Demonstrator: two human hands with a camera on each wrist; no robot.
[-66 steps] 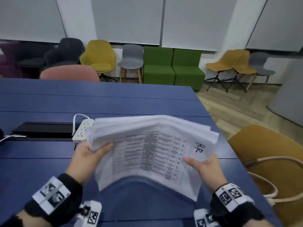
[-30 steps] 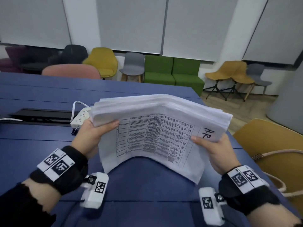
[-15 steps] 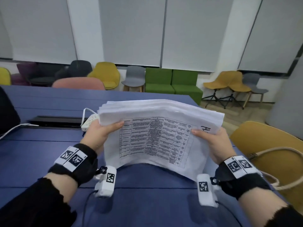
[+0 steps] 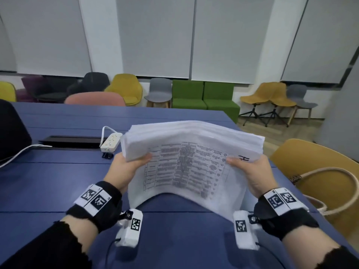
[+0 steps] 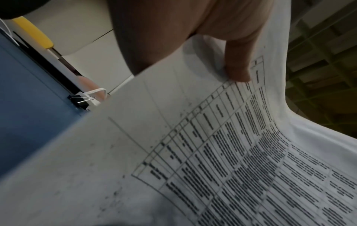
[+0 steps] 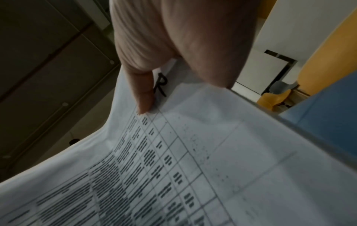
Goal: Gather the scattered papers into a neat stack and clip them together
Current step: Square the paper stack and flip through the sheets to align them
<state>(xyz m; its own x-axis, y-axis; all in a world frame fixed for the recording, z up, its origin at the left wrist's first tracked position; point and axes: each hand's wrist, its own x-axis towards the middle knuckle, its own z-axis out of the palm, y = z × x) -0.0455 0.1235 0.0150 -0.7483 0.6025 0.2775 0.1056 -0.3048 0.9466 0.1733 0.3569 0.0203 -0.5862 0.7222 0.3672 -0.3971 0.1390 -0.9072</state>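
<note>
1. We hold the paper stack (image 4: pixel 191 158) above the blue table (image 4: pixel 58 181); left hand (image 4: pixel 124 171) and right hand (image 4: pixel 252 173) grip its side edges, thumbs on top.
2. Step: squaring. Sheets sag, edges fanned.
3. Next: tap edges flush, then fetch the binder clip (image 4: pixel 107 155) beside the power strip (image 4: pixel 111 142).
</note>
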